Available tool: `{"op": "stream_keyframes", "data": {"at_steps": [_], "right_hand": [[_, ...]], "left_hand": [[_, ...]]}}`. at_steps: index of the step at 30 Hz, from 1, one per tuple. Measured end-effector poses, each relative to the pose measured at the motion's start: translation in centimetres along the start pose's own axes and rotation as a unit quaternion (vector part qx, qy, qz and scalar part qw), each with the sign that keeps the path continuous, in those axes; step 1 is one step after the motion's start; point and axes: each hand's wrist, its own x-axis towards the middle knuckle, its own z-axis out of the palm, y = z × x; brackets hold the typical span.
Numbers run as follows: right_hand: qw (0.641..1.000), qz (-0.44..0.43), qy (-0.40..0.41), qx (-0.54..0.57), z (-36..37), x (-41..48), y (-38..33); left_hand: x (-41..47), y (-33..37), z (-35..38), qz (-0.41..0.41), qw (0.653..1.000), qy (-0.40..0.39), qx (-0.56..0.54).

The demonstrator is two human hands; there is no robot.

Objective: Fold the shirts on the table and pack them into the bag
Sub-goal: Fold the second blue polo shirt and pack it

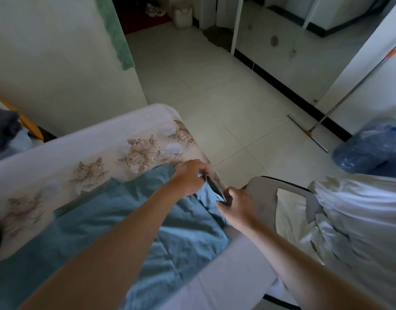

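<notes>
Here, the left hand (189,179) and right hand (236,203) both pinch the blue shirt's (130,220) edge with curled fingers at the table's (58,151) corner.

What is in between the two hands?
The blue shirt: a short strip of its edge stretches from the left hand to the right hand, and both pinch it. The head view shows this.

Nothing written can be read anywhere: no words, labels, brands or numbers. The bench cloth (92,139) carries only a flower print and the blue shirt (181,231) is plain. The white jug (183,16) on the floor is too blurred to tell.
</notes>
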Motion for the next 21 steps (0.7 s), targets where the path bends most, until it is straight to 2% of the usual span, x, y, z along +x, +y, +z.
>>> {"op": "stream_keyframes", "data": {"at_steps": [3,5,6,8,10,11,13,15,16,17,19,21], "right_hand": [[0.999,-0.029,0.020,-0.027,-0.4,-1.4,-1.4],[0.995,-0.082,0.019,-0.055,-0.6,-2.6,-2.8],[0.991,-0.114,-0.007,-0.068,-0.7,-3.1,-3.5],[0.974,-0.166,-0.113,-0.107,-0.8,-4.2,-5.0],[0.957,-0.157,-0.224,-0.099,-0.3,-4.9,-5.7],[0.959,-0.125,-0.250,-0.053,0.1,-5.1,-6.0],[0.975,-0.070,-0.207,0.040,0.8,-5.1,-6.3],[0.992,-0.075,-0.090,0.036,1.6,-4.7,-6.2],[0.995,-0.077,-0.056,0.013,1.9,-4.4,-5.8],[0.995,-0.072,-0.059,-0.020,2.0,-4.2,-5.4],[0.984,-0.071,-0.130,-0.102,2.5,-4.1,-4.4],[0.975,-0.071,-0.161,-0.136,2.5,-4.0,-3.6]], "left_hand": [[-2.4,-1.6,-2.0,0.001,1.000,0.012,0.007],[-4.0,-2.9,-2.7,0.030,0.996,0.019,0.086],[-4.7,-3.7,-3.0,0.040,0.990,0.011,0.137],[-6.2,-4.5,-3.3,0.026,0.964,-0.023,0.264],[-7.3,-5.1,-3.1,0.006,0.948,-0.019,0.317],[-7.7,-5.0,-2.6,0.001,0.952,-0.005,0.306],[-8.4,-4.3,-1.4,0.015,0.966,0.019,0.257],[-8.4,-4.0,-0.1,0.066,0.966,0.007,0.251],[-8.3,-4.3,0.5,0.095,0.955,-0.021,0.282],[-8.2,-4.7,0.8,0.109,0.937,-0.054,0.326],[-8.0,-5.5,0.9,0.079,0.916,-0.101,0.381],[-7.5,-5.8,0.8,0.061,0.912,-0.096,0.395]]}}
